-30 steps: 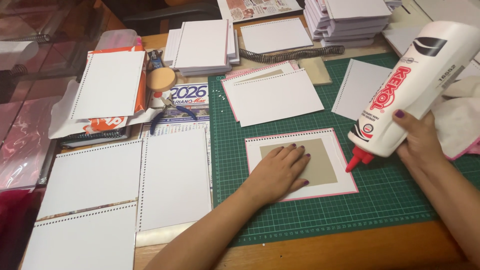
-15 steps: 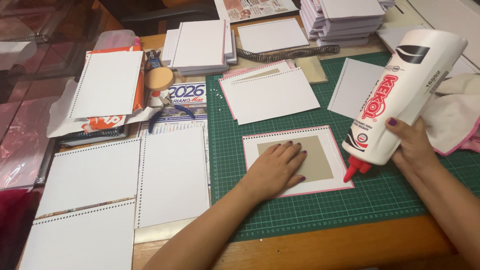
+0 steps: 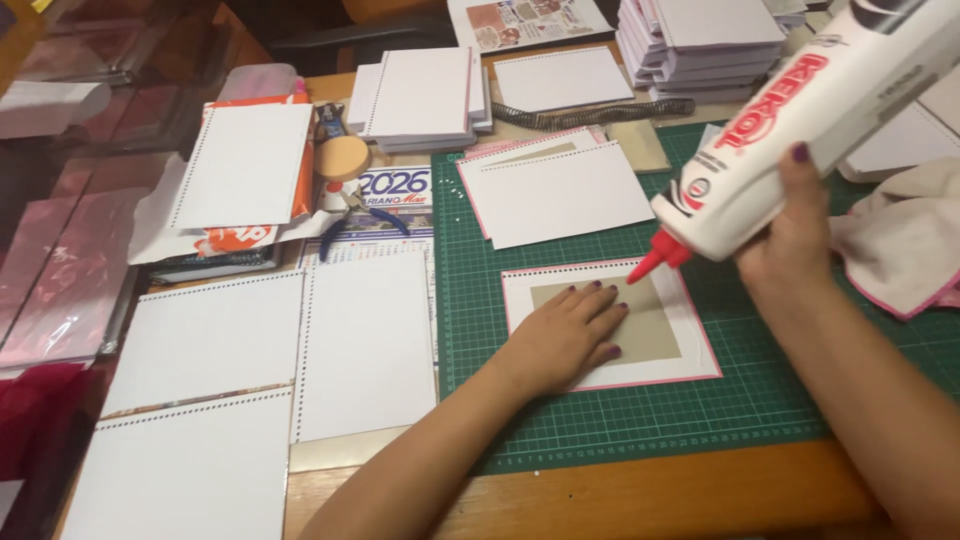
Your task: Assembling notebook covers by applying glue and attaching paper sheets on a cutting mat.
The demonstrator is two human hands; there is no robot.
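My left hand (image 3: 565, 335) presses flat on the grey card panel (image 3: 640, 318) centred on a pink-edged white sheet (image 3: 690, 340) on the green cutting mat (image 3: 700, 420). My right hand (image 3: 790, 240) grips the tilted, red-nozzled white glue bottle (image 3: 790, 130); squeezing early risks dripping on my fingers.

From my remote seat this reads as a home craft or bookbinding workbench. A green cutting mat (image 3: 780, 400) with a printed grid covers the wooden table (image 3: 650, 495) from the centre towards three o'clock. Stacks of punched white sheets (image 3: 425, 95) sit at twelve o'clock, more stacks (image 3: 700, 40) at one o'clock, with a loose binding coil (image 3: 610, 113) between them. Small pliers (image 3: 345, 225) lie at eleven o'clock, and a large white glue bottle (image 3: 800, 130) is at two o'clock.
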